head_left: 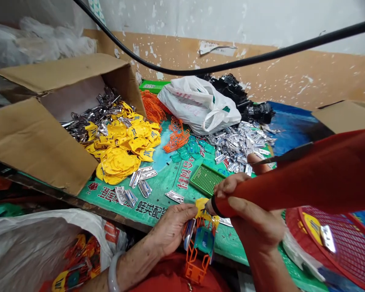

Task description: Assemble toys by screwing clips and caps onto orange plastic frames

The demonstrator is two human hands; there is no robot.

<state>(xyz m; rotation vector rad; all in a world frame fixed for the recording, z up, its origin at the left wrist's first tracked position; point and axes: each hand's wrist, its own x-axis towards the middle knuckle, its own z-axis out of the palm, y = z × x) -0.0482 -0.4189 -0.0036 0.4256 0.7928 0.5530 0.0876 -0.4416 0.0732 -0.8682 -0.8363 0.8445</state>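
Note:
My left hand pinches a small plastic toy assembly at the table's front edge. Its parts are a yellow panel, an orange frame, a teal piece and shiny silver side plates. My right hand is wrapped around a thick red tool that looks like an electric screwdriver, with a dark lever along its upper side. The tool's narrow nose points at the yellow panel; its exact tip is hard to make out. Just behind the assembly lie a green perforated tray and a loose silver plate.
An open cardboard box spills dark metallic parts and yellow panels. Behind are orange frames, a white plastic bag and silver plates. A red basket stands right, a lined sack lower left. A black cable hangs across.

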